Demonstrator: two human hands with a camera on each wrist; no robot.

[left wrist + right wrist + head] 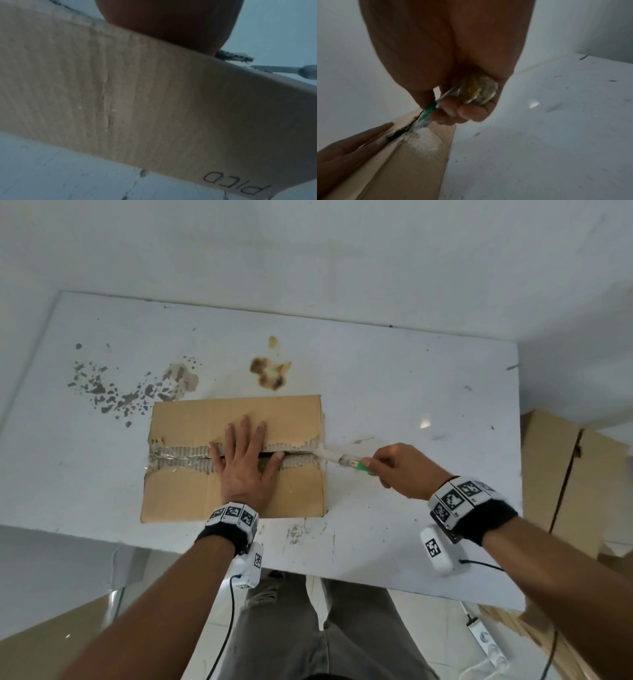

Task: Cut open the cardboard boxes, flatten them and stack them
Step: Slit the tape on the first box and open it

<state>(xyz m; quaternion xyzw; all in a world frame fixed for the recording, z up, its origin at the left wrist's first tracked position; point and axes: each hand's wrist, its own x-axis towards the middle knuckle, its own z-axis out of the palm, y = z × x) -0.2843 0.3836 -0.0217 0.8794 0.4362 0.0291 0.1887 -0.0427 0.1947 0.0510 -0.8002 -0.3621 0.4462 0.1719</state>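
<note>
A brown cardboard box [191, 494] lies on the white table [411, 392], its top flaps meeting at a torn, taped centre seam [181, 455]. My left hand [245, 463] presses flat on the box top across that seam, fingers spread. My right hand [400, 469] grips a green-handled cutter [352, 463] just past the box's right edge, blade pointing at the seam end. In the right wrist view the cutter [426, 115] meets the dark slit in the box [412, 169]. The left wrist view is filled by the box side [154, 108], with the blade [281, 69] at the right.
Brown and grey stains mark the table's far half [270, 371]. More cardboard boxes [561, 474] stand off the table's right side. A white power strip [486, 642] and cables lie on the floor near my legs.
</note>
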